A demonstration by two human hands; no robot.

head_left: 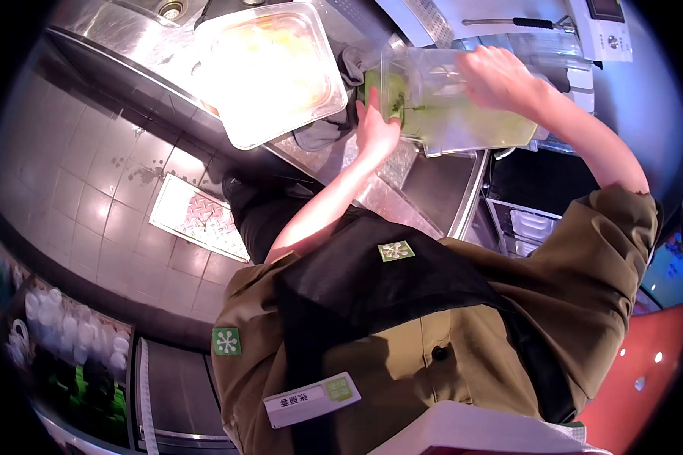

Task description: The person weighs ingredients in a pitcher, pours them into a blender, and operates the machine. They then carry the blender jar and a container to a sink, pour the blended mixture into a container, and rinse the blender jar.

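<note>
A clear plastic jug (pixel 470 125) with green liquid inside lies tipped on its side over the steel counter, at the upper middle. My right hand (pixel 497 80) is closed in a fist at its upper side, where the handle seems to be. At the jug's left end, my left hand (pixel 379 129) grips with its fingers partly outstretched; their far side is hidden. Darker green bits show inside the jug near those fingers. Left of this hand stands a large translucent tub (pixel 281 76), washed out by glare. A grey cloth (pixel 322 134) lies between the tub and the hand.
Below the jug is a steel basin (pixel 440 178). A white machine (pixel 607 30) with a display stands at the upper right, near a black-handled utensil (pixel 512 23). Bottles (pixel 72 330) line a shelf at the lower left. A patterned metal plate (pixel 201 218) lies on the tiled floor.
</note>
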